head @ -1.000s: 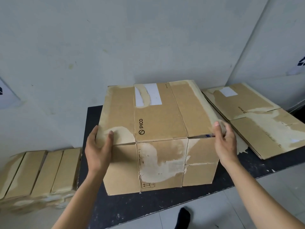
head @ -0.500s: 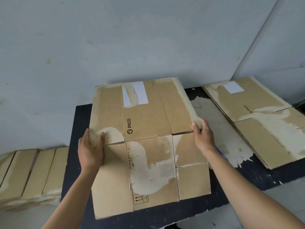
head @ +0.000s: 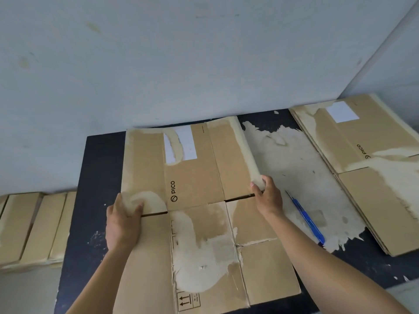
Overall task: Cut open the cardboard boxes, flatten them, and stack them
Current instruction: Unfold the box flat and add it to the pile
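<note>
Lying near-flat at centre of black tabletop (head: pixel 99 177): one torn brown PICO-printed cardboard box (head: pixel 192 196). Left hand (head: pixel 122 225) and right hand (head: pixel 268 198) each clasp a side edge, likely to square and press it. One slim blue tool (head: pixel 306 218) on tabletop, right of box. Flattened brown stack (head: pixel 374 177) at tabletop's right end, second cardboard pile (head: pixel 34 225) below tabletop's left. Sheet counts unclear.

left hand (head: pixel 122 225) — bare | right hand (head: pixel 269 200) — bare | forearms uncovered to frame edge

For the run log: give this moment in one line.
step flattening; box on table; left hand grips box; right hand grips box
</note>
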